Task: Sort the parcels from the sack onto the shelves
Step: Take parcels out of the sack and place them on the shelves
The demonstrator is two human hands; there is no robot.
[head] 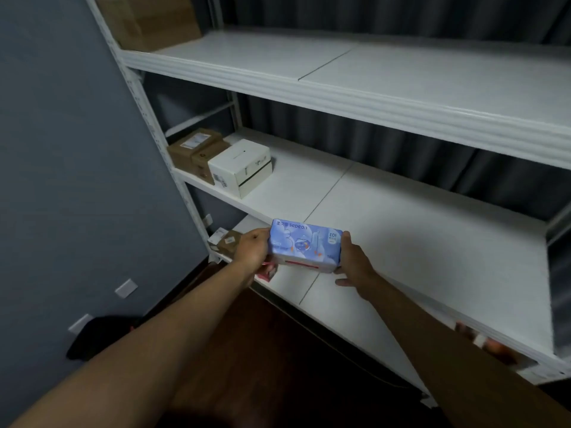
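A light blue soft pack printed with cartoon art is held between both my hands in front of the white shelving unit. My left hand grips its left end and my right hand holds its right end. The pack hovers level with the front edge of the middle shelf. No sack is in view.
Two brown cartons and a white box stand at the left end of the middle shelf. A large brown carton sits on the top shelf. Small parcels lie on a lower shelf. A grey wall bounds the left.
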